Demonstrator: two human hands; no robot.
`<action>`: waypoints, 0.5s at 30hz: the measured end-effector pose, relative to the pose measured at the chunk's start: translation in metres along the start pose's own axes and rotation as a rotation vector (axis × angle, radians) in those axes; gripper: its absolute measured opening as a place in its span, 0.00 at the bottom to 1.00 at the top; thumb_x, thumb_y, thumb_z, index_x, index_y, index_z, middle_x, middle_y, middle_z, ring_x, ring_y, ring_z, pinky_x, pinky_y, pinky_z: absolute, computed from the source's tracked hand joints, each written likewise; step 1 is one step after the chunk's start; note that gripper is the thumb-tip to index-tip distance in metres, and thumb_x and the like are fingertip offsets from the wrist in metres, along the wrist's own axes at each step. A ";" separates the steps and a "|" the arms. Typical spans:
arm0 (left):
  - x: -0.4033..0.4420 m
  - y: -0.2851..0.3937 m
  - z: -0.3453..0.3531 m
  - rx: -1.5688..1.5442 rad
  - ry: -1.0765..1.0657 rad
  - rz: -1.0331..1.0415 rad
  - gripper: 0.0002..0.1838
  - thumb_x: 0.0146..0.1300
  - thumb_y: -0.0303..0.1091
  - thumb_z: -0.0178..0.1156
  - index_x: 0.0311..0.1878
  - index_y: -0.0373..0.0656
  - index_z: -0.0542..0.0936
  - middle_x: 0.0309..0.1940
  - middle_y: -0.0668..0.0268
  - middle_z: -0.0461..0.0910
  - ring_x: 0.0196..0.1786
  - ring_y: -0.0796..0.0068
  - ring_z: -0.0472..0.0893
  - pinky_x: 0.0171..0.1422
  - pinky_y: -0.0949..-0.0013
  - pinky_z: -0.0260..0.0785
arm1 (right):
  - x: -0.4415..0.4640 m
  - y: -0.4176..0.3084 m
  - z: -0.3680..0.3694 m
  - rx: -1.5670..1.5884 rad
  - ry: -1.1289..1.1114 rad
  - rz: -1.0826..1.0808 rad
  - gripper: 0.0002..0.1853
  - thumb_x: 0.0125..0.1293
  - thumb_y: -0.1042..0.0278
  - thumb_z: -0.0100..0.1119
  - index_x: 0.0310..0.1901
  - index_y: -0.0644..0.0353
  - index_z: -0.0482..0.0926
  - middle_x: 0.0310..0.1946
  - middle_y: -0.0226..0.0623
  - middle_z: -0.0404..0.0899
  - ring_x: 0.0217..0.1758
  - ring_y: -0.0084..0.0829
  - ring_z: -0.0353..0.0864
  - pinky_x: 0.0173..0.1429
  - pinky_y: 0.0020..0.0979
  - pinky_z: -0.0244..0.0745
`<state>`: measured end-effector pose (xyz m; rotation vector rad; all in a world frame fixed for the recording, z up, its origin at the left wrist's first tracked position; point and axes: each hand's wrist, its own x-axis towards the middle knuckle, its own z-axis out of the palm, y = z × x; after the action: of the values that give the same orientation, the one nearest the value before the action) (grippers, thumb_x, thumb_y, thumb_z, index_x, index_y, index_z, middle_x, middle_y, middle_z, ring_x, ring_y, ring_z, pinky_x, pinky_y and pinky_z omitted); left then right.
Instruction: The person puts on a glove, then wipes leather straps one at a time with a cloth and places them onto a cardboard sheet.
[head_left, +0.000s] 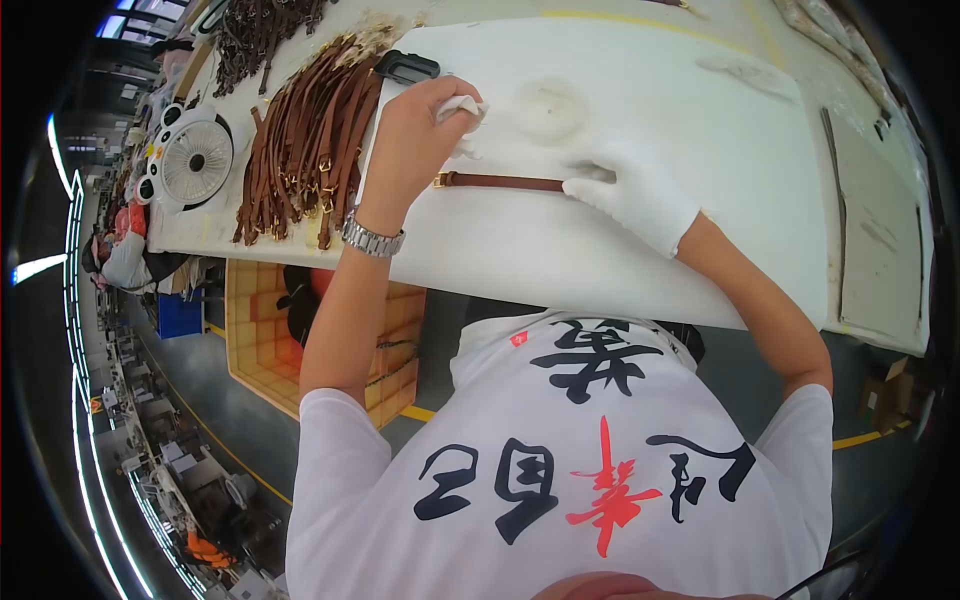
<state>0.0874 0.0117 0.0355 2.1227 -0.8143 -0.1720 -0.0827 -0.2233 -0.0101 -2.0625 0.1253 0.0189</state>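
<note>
My left hand (428, 125), bare and with a metal watch at the wrist, is closed around a crumpled white cloth (462, 106). It is raised just above the buckle end of a thin brown leather strap (505, 182). The strap lies straight across the white work sheet (620, 270), its gold buckle pointing left. My right hand (635, 195) wears a white glove and grips the strap's right end, so that end is hidden. A black object (407, 67), its kind unclear, sits beyond my left hand.
A thick pile of brown buckled straps (310, 140) lies left of my left arm, with darker straps (262, 35) behind. A white fan (192, 160) stands at the table's left. Below the edge is an orange crate (262, 350). Another person (128, 262) is far left.
</note>
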 end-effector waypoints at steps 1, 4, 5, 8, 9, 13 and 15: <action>0.005 0.002 0.001 0.022 -0.018 0.041 0.08 0.73 0.28 0.70 0.52 0.40 0.90 0.44 0.67 0.87 0.42 0.78 0.84 0.45 0.70 0.79 | 0.003 -0.006 -0.010 -0.009 0.006 0.001 0.21 0.70 0.64 0.78 0.63 0.58 0.90 0.56 0.47 0.90 0.63 0.48 0.87 0.72 0.44 0.82; 0.023 0.001 0.014 0.240 -0.057 0.232 0.10 0.72 0.24 0.69 0.54 0.42 0.90 0.43 0.64 0.84 0.44 0.68 0.85 0.48 0.64 0.80 | 0.026 -0.012 -0.034 -0.180 0.124 -0.188 0.37 0.70 0.61 0.79 0.80 0.55 0.78 0.71 0.49 0.84 0.76 0.48 0.81 0.80 0.44 0.77; 0.029 0.001 0.020 0.378 -0.068 0.377 0.11 0.71 0.23 0.68 0.53 0.43 0.90 0.42 0.62 0.83 0.46 0.63 0.85 0.50 0.62 0.80 | 0.040 -0.006 -0.034 -0.271 0.149 -0.211 0.43 0.69 0.60 0.80 0.84 0.53 0.73 0.73 0.49 0.82 0.76 0.49 0.81 0.79 0.44 0.78; 0.045 0.004 0.038 0.395 -0.160 0.435 0.12 0.68 0.20 0.69 0.52 0.43 0.89 0.43 0.59 0.86 0.49 0.54 0.85 0.56 0.55 0.79 | 0.065 -0.006 -0.034 -0.383 0.105 -0.200 0.50 0.66 0.56 0.81 0.88 0.52 0.66 0.74 0.49 0.80 0.75 0.50 0.81 0.78 0.44 0.79; 0.048 0.003 0.044 0.422 -0.209 0.463 0.13 0.67 0.20 0.70 0.53 0.43 0.89 0.44 0.59 0.86 0.49 0.53 0.85 0.58 0.53 0.79 | 0.072 -0.009 -0.033 -0.399 0.031 -0.168 0.52 0.65 0.55 0.82 0.88 0.52 0.65 0.72 0.49 0.82 0.74 0.51 0.81 0.77 0.44 0.79; 0.052 -0.004 0.061 0.448 -0.216 0.489 0.12 0.64 0.19 0.70 0.50 0.42 0.88 0.42 0.60 0.89 0.51 0.51 0.85 0.61 0.52 0.80 | 0.092 -0.009 -0.025 -0.491 -0.099 -0.143 0.54 0.63 0.51 0.83 0.88 0.51 0.66 0.69 0.49 0.84 0.72 0.51 0.82 0.76 0.44 0.79; 0.054 -0.004 0.060 0.475 -0.228 0.472 0.12 0.63 0.19 0.70 0.49 0.42 0.88 0.42 0.60 0.89 0.52 0.52 0.85 0.61 0.52 0.80 | 0.093 0.000 -0.023 -0.420 -0.045 -0.197 0.53 0.64 0.50 0.82 0.88 0.51 0.67 0.66 0.47 0.85 0.71 0.50 0.82 0.76 0.43 0.79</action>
<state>0.1083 -0.0585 0.0024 2.2900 -1.5942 0.0369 0.0085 -0.2512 -0.0050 -2.4836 -0.1216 -0.0322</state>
